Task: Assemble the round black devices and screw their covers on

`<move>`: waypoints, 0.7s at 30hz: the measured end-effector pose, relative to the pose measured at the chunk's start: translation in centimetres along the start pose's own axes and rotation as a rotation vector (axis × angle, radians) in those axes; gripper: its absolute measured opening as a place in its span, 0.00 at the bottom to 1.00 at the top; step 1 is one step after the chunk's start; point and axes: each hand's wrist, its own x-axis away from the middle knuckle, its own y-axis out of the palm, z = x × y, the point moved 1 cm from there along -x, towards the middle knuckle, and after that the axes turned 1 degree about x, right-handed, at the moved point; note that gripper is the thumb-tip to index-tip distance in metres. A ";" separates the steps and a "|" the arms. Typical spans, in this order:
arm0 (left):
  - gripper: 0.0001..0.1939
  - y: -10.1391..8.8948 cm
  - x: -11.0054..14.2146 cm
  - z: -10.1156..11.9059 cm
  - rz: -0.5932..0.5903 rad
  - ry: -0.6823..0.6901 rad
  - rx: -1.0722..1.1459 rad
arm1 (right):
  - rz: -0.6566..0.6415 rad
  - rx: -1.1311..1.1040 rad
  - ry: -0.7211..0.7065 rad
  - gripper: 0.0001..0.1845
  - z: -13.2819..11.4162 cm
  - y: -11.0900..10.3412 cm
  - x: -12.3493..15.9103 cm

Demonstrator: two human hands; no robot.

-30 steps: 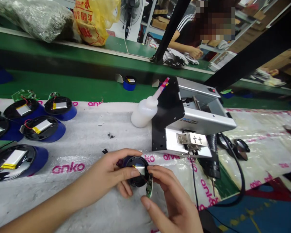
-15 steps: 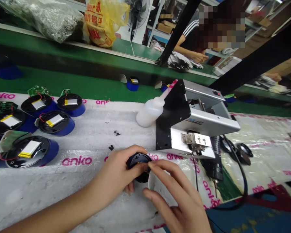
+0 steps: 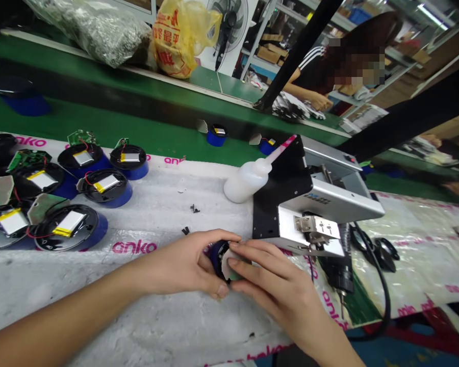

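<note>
My left hand (image 3: pixel 199 262) is wrapped round a small round housing (image 3: pixel 216 256), dark blue and black, low over the covered table. My right hand (image 3: pixel 275 285) grips a circuit board (image 3: pixel 227 266) by its edge, with the fingers over its face. The board is tilted against the housing's open side; whether it sits inside I cannot tell. Much of the housing is hidden by my fingers. To the left stand several similar blue housings (image 3: pixel 99 229), with white battery packs (image 3: pixel 71 222) in them and boards hanging on wires.
A white squeeze bottle (image 3: pixel 245 181) leans beside a silver and black machine (image 3: pixel 321 199). An electric screwdriver (image 3: pixel 340 270) with a cable lies right of it. More housings (image 3: pixel 217 135) stand on the green belt (image 3: pixel 156 130). A person (image 3: pixel 309 76) works across it.
My right hand has brought the board from beside the housing up against its open side. My left thumb has moved off the inside to the housing's near edge. The view has shifted slightly.
</note>
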 end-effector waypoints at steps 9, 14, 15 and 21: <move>0.34 -0.1 -0.7 -0.3 0.023 -0.005 0.047 | -0.127 0.067 -0.025 0.15 -0.4 -1.0 -0.5; 0.34 -0.3 -0.8 -0.5 0.017 -0.020 0.047 | -0.110 0.119 -0.017 0.17 -0.8 -0.7 -0.2; 0.34 -0.3 -0.8 -0.5 0.008 -0.024 0.048 | -0.088 0.099 -0.026 0.17 -0.8 -0.6 -0.2; 0.33 -0.5 -0.8 -0.3 -0.020 -0.030 0.051 | -0.038 0.030 -0.056 0.14 -0.2 -0.4 -0.3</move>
